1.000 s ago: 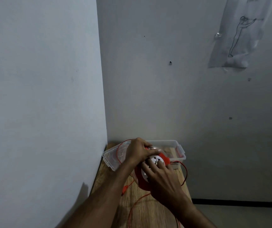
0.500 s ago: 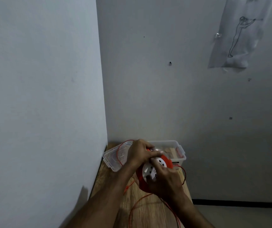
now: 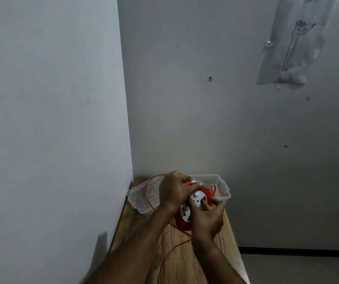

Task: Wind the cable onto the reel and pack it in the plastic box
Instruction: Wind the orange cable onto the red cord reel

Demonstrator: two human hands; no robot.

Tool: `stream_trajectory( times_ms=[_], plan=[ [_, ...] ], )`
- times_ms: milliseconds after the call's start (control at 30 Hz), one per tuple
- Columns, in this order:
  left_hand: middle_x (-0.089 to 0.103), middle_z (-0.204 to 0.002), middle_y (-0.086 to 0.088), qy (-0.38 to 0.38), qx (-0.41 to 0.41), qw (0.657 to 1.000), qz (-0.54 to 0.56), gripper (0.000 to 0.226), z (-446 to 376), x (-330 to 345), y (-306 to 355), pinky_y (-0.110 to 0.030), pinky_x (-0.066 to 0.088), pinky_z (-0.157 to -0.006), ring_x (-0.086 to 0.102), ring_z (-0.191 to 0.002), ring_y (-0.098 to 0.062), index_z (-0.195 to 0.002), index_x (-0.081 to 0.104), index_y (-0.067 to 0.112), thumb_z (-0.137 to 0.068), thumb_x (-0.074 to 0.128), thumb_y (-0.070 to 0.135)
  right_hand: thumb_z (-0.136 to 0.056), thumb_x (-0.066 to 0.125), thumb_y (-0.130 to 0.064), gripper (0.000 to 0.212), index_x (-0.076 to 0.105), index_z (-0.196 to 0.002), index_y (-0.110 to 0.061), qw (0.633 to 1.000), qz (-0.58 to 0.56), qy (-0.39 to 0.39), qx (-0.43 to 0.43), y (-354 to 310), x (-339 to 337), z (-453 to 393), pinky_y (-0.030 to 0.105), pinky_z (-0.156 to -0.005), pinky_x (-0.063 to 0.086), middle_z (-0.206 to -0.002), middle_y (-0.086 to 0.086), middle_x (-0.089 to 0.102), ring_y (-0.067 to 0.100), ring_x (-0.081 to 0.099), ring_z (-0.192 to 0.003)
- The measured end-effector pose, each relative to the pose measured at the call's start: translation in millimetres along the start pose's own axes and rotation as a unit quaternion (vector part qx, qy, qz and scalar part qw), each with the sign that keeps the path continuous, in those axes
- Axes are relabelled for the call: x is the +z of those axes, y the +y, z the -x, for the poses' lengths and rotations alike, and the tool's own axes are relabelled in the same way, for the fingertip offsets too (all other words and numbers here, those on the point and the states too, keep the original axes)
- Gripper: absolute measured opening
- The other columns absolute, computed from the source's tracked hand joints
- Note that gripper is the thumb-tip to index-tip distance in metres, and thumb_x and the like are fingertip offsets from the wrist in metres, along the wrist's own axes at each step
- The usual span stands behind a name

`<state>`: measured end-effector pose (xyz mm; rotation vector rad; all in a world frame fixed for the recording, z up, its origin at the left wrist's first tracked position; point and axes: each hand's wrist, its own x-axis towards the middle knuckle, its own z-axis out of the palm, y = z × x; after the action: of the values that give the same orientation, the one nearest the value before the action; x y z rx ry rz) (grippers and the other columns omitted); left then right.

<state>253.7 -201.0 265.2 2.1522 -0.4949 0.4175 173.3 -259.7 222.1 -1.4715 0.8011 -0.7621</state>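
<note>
An orange cable reel (image 3: 187, 221) with a white socket face (image 3: 193, 204) stands on edge on the wooden table, in front of a clear plastic box (image 3: 224, 193). My left hand (image 3: 174, 191) grips the reel's top at its handle. My right hand (image 3: 207, 217) holds the white face from the near right, its fingers curled on the disc. Thin orange cable (image 3: 172, 251) runs from the reel down the table toward me, and one loop (image 3: 147, 191) arcs over the box's left side.
The wooden table (image 3: 144, 238) is narrow and stands in a room corner, with walls at its left and behind it. The box's clear lid (image 3: 139, 196) lies at the far left. The floor (image 3: 299, 269) lies to the right.
My right hand has shifted round the white face from its lower part to its right side, and the face has turned. The left hand keeps its hold on top.
</note>
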Motion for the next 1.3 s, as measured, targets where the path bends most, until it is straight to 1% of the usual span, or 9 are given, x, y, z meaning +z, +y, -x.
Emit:
stream_trajectory(
  times_ms=[167,300,367,433,567,667,933,1200,1300],
  plan=[
    [0.072,-0.087,0.003,-0.016,0.015,0.999,-0.024,0.053,4,4,-2,-0.027,0.054,-0.064,0.062,-0.074,-0.008,-0.102,0.08,0.016,-0.073,0.078,0.061,-0.065,0.093,-0.022,0.07,0.054,-0.122,-0.011,0.972,-0.13,0.028,0.196,2,7,-3,0.053,-0.087,0.059,-0.116,0.012,0.07,0.031,0.07,-0.104],
    [0.073,-0.087,0.004,-0.029,0.004,0.999,-0.019,0.051,4,4,-10,-0.027,0.053,-0.064,0.062,-0.074,-0.007,-0.1,0.08,0.017,-0.073,0.078,0.06,-0.066,0.091,-0.015,0.056,0.06,-0.113,-0.013,0.965,-0.129,-0.019,0.227,3,4,-7,0.053,-0.08,0.061,-0.112,0.011,0.068,0.033,0.07,-0.098],
    [0.075,-0.086,0.005,-0.026,-0.017,0.999,0.009,0.05,2,0,-15,-0.026,0.053,-0.064,0.063,-0.072,-0.003,-0.096,0.081,0.018,-0.072,0.078,0.062,-0.074,0.087,-0.013,0.047,0.059,-0.111,-0.019,0.991,-0.043,-0.053,0.119,1,-3,-4,0.044,-0.073,0.063,-0.114,0.008,0.068,0.03,0.072,-0.094],
    [0.077,-0.083,0.006,-0.029,-0.036,0.998,0.043,0.05,-2,-4,-18,-0.028,0.057,-0.062,0.066,-0.069,-0.001,-0.091,0.082,0.019,-0.069,0.079,0.063,-0.082,0.081,-0.021,0.036,0.062,-0.114,-0.02,0.983,0.113,-0.065,-0.129,-2,-18,2,0.024,-0.061,0.057,-0.105,0.004,0.072,0.021,0.073,-0.084],
    [0.08,-0.09,0.002,-0.033,-0.038,0.996,0.076,0.043,-13,-12,-16,-0.026,0.06,-0.065,0.064,-0.067,0.007,-0.094,0.082,0.015,-0.072,0.085,0.052,-0.103,0.038,-0.046,0.047,0.066,-0.118,-0.012,0.804,0.352,-0.121,-0.464,10,-41,-4,0.03,-0.061,0.06,-0.108,0.015,0.074,0.023,0.075,-0.078],
    [0.079,-0.096,-0.001,-0.048,-0.019,0.996,0.067,0.049,-18,-15,-17,-0.023,0.059,-0.069,0.061,-0.067,0.01,-0.1,0.081,0.012,-0.07,0.087,0.051,-0.103,0.029,-0.045,0.052,0.057,-0.133,-0.012,0.728,0.448,-0.138,-0.499,22,-47,-12,0.039,-0.067,0.061,-0.123,0.022,0.068,0.03,0.073,-0.087],
    [0.078,-0.102,-0.002,-0.07,-0.017,0.996,0.057,0.056,-8,-8,-12,-0.031,0.06,-0.078,0.068,-0.083,-0.007,-0.106,0.08,0.013,-0.068,0.086,0.055,-0.078,0.074,-0.047,0.069,0.061,-0.134,-0.01,0.685,0.496,-0.125,-0.519,3,-45,-14,0.032,-0.051,0.054,-0.086,0.016,0.072,0.024,0.066,-0.059],
    [0.077,-0.102,0.001,-0.072,-0.009,0.997,0.041,0.057,-4,-8,-11,-0.018,0.05,-0.069,0.065,-0.083,-0.005,-0.108,0.079,0.015,-0.07,0.083,0.058,-0.062,0.094,-0.037,0.067,0.069,-0.122,-0.019,0.757,0.403,-0.185,-0.479,5,-38,-26,0.002,-0.057,0.027,-0.067,-0.005,0.07,0.0,0.056,-0.048],
    [0.077,-0.103,0.001,-0.064,-0.008,0.997,0.031,0.058,-5,-9,-10,-0.015,0.048,-0.068,0.064,-0.083,-0.004,-0.11,0.078,0.015,-0.071,0.083,0.057,-0.062,0.094,-0.04,0.068,0.069,-0.123,-0.024,0.809,0.363,-0.171,-0.429,7,-35,-24,0.015,-0.065,0.052,-0.088,-0.001,0.077,0.008,0.072,-0.069]
  ],
)
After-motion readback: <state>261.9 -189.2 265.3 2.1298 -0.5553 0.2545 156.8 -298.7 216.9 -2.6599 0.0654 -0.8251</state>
